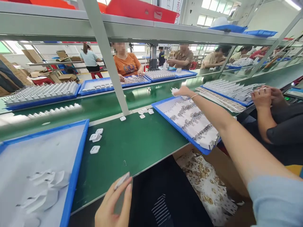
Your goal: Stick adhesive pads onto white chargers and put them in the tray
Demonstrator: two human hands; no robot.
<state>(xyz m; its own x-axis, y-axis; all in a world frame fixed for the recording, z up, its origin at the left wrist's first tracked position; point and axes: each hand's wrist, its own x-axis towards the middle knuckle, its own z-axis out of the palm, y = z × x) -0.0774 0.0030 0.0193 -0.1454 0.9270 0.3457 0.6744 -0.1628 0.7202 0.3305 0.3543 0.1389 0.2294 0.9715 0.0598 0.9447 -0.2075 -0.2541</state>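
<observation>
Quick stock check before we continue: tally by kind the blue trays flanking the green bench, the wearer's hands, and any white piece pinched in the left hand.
Blue trays: 2
Left hand and right hand: 2
White piece in the left hand: 1
Total: 5

there is a big open patch in the middle of the green table [127, 142], so the left hand [115, 201] could slide forward there if it goes around the small white pieces [95, 149] by the left tray's blue rim [80, 151]. farther on, more flat pieces [142, 116] and a slanted post [106, 56] get in the way, under a long shelf [59, 26]. on the right, white parts crowd the other blue tray [174, 125], and the right arm [220, 119] stretches over it.
</observation>
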